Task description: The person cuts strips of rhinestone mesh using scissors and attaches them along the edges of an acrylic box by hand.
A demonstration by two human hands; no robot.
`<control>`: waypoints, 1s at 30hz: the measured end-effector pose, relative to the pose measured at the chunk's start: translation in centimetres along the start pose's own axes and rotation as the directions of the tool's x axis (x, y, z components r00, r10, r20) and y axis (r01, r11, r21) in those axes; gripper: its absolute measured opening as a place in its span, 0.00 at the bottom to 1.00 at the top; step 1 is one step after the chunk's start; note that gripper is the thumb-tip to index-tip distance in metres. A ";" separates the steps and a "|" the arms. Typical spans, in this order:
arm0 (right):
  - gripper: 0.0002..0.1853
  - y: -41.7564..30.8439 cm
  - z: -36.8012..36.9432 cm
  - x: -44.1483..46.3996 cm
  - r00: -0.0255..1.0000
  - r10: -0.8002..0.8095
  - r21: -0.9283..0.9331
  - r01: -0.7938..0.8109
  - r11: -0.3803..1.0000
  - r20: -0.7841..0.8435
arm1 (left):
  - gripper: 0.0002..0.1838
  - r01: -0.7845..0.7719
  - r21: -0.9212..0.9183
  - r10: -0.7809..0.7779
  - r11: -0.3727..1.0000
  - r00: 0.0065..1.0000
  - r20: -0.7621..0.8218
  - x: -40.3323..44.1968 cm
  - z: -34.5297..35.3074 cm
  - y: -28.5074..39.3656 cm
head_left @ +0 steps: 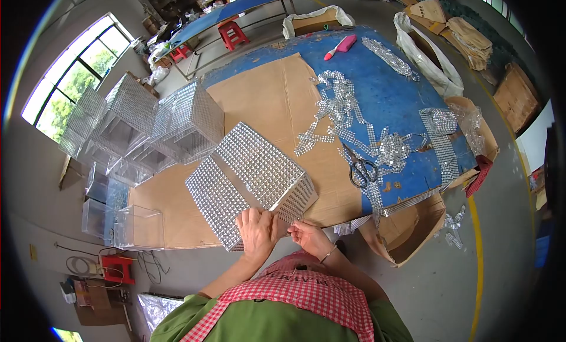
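Observation:
A box covered in silver rhinestone mesh point(259, 165) sits tilted at the near edge of the table, with a plain bare band running across its top between two studded areas. My left hand point(257, 231) grips the box's near edge, fingers bent over it at the end of that band. Close by on the right, my right hand point(311, 239) is pinched at the box's lower near corner. Whatever lies between its fingertips is too small to make out. Black-handled scissors point(363, 172) lie to the right of the box.
Several studded boxes point(187, 115) are stacked at the left, near clear plastic boxes point(139, 227). Loose rhinestone strips point(339, 100), a strip roll point(439, 121) and a pink-handled tool point(341, 47) lie on the blue table point(407, 100). An open cardboard box point(413, 227) stands at the near right edge.

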State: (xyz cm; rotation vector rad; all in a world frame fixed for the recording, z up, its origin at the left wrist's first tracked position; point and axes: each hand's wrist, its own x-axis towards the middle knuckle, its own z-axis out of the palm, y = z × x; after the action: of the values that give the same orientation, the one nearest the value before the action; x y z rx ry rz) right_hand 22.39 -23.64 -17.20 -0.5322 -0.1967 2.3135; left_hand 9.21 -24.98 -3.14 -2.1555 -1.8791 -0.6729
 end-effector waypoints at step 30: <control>0.06 0.5 -0.6 1.6 0.999 0.019 -0.068 -0.021 0.997 -0.028 | 0.05 0.013 -0.106 -0.008 0.994 0.999 0.047 0.8 0.6 -0.6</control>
State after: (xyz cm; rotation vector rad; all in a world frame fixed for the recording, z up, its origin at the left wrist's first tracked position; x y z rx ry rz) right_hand 21.34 -22.86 -18.40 -0.6018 -0.2595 2.3241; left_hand 8.87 -23.87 -3.40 -2.2464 -1.9208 -0.7475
